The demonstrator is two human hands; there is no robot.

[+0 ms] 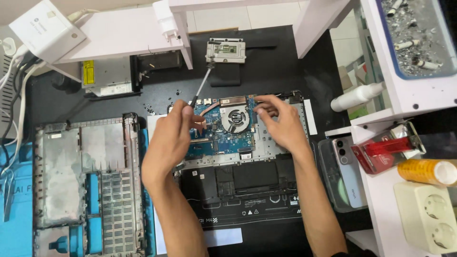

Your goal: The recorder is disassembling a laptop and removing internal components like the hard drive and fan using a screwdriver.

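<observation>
Blue laptop motherboard (223, 135) lies exposed; round black cooling fan (235, 117) at its centre. Left of fan, left hand (169, 138) grips slim screwdriver (201, 88), best kept vertical. Right of fan, right hand (281, 121) pinches a connector.

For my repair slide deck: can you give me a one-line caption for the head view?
Left hand holds a screwdriver over an opened laptop's motherboard; right hand rests beside the cooling fan.

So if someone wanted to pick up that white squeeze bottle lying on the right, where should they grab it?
Probably around the middle of the white bottle, coming from above. It lies on its side, its nozzle toward the white shelf, so the round body offers the widest hold with room on both sides.
</observation>
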